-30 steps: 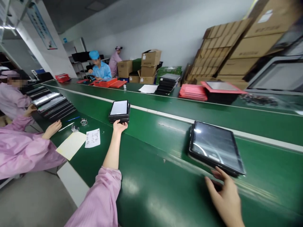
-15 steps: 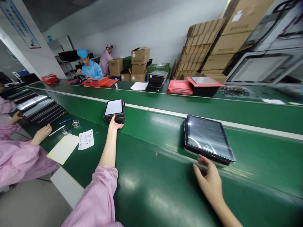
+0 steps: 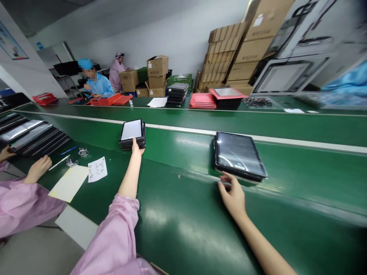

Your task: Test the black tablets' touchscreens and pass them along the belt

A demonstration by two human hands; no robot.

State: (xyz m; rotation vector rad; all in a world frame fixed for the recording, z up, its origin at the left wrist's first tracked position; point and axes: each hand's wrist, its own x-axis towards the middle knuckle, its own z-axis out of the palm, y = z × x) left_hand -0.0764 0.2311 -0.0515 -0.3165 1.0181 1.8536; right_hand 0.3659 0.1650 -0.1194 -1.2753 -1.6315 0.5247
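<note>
My left hand, arm stretched out, grips the near right corner of a small stack of tablets. Its thumb lies over the top tablet, which has a pale screen and black frame; the other fingers are mostly hidden. Over to the right, a stack of larger dark tablets in black rests on the green surface, its top glass reflecting the lights. Just short of its near edge is my right hand, fingers curved and apart, holding nothing. Whether a fingertip touches that stack I cannot tell.
At left a co-worker's hand is near a row of tablets, a blue pen, a handwritten note and a yellowish sheet. Across the white rail are red sleeves, dark tablets and cartons.
The view has shifted, so everything sits further left. My left hand's grip on the small stack looks closer round its corner. My right hand remains by the large stack, fingers still apart.
</note>
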